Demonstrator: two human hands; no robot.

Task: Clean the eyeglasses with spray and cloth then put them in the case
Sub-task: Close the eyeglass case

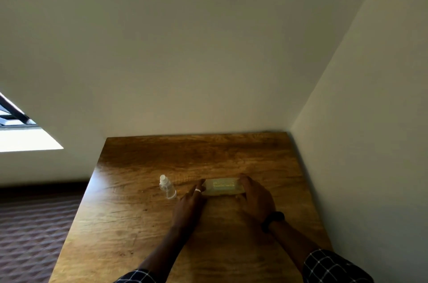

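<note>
Lying at lower centre of the frame on the table (139, 225), the case (223, 186) is gripped at its short ends by the left hand (191, 201) and right hand (256, 198). It is judged rigid and light. The spray bottle (167, 186) stands just left.

Two bare hands, left hand (190, 201) and right hand (256, 198), touch the ends of a pale yellowish rectangular case (223, 186) between them, a small clear plastic spray bottle (167, 187) just left of the left hand.
</note>
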